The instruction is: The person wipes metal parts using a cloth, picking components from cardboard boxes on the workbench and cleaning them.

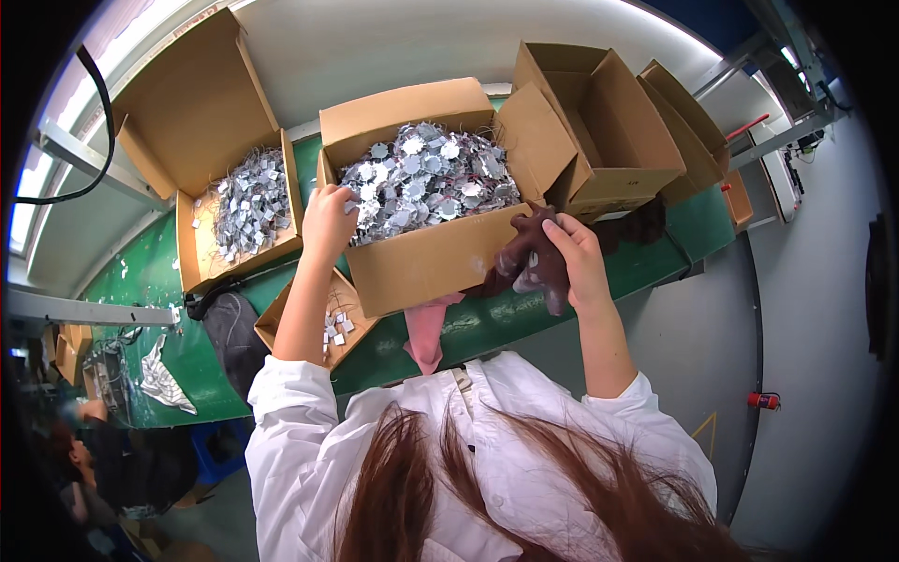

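My right hand (579,258) pinches a dark brown, soft-looking piece (538,258) with lobed ends and greyish patches, perhaps a plush toy. The piece hangs at the front right corner of an open cardboard box (431,258). Heaped in that box are silvery, flower-shaped parts (421,178) with thin wires. At the box's left edge, my left hand (328,223) is closed, its fingertips together near the silvery parts; what it holds is too small to make out. A pink cloth piece (426,332) lies below the box, at the table's near edge.
Left stands an open box (192,248) of small square wired parts. A shallow carton (276,314) with a few white squares sits under my left forearm, beside a black bag (232,337). Tall cartons (618,122) stand right on the green table (524,323). A person (122,459) sits lower left.
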Demonstrator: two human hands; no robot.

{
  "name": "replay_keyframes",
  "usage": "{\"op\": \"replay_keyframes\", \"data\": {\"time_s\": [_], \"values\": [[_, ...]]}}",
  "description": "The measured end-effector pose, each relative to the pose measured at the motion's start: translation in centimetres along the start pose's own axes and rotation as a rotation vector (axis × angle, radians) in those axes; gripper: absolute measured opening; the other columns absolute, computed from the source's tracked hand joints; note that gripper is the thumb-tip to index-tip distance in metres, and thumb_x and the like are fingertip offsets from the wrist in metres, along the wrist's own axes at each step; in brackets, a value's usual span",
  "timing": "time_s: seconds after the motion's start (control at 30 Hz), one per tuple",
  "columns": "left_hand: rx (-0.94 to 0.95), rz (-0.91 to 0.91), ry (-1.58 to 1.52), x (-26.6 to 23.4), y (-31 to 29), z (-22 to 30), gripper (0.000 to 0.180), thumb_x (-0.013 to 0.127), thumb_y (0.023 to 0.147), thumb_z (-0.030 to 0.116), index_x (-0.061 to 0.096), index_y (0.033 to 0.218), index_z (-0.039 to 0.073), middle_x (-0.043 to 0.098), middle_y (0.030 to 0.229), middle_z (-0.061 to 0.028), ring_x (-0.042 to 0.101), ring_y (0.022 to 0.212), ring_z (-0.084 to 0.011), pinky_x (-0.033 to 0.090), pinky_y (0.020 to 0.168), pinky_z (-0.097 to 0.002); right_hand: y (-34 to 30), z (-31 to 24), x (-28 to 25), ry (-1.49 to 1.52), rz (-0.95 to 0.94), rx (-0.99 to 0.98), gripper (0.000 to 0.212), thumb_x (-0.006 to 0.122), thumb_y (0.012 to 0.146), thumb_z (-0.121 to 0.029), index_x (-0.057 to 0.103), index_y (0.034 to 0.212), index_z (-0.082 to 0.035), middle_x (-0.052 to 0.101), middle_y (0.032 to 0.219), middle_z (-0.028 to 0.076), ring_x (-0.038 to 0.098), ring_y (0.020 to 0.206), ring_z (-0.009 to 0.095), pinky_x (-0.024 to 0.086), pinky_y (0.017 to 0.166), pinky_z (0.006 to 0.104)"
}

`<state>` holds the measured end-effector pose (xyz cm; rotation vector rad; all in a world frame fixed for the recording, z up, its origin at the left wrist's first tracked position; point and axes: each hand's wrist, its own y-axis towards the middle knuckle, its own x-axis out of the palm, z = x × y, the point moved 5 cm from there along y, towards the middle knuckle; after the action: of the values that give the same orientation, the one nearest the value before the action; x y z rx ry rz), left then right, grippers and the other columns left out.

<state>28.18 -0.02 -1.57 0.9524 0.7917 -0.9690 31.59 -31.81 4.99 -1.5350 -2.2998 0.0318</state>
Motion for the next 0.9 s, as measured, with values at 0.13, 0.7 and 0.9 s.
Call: {"op": "replay_keyframes", "data": {"time_s": [0.13, 0.7, 0.9], "values": [[0.132, -0.15, 0.127, 1.7, 1.2, -0.1, 0.033, 0.072, 0.055, 0.022, 0.063, 0.083, 0.008, 0.054, 0.087, -0.0086, 0.049, 0.089, -0.0259, 0.041, 0.08, -0.0362, -1.0, 1.6, 1.7, -0.067, 0.006, -0.059, 0.018, 0.052, 0.083, -0.014, 0.057, 0.089, 0.002, 0.059, 0.069, 0.005, 0.054, 0.055, 0.007, 0.043, 0.052, 0.0193], [0.328, -0.128, -0.019, 2.8, 2.0, 0.2, 0.031, 0.071, 0.056, 0.026, 0.064, 0.076, 0.004, 0.054, 0.095, -0.0096, 0.043, 0.1, -0.0268, 0.037, 0.085, -0.0373, -4.3, 4.3, 4.1, -0.06, 0.133, -0.013, 0.016, 0.053, 0.083, -0.016, 0.055, 0.078, -0.001, 0.056, 0.062, 0.003, 0.054, 0.049, 0.01, 0.043, 0.046, 0.0213], [-0.355, -0.278, -1.887, 0.8, 0.3, 0.9, 0.036, 0.051, 0.078, 0.025, 0.053, 0.107, 0.005, 0.051, 0.114, -0.0076, 0.043, 0.109, -0.0211, 0.032, 0.092, -0.0368, -3.9, 2.8, 6.5, 0.156, 0.096, -0.059, 0.015, 0.052, 0.082, -0.013, 0.055, 0.085, 0.001, 0.058, 0.074, 0.007, 0.056, 0.065, 0.012, 0.046, 0.056, 0.0237]]}}
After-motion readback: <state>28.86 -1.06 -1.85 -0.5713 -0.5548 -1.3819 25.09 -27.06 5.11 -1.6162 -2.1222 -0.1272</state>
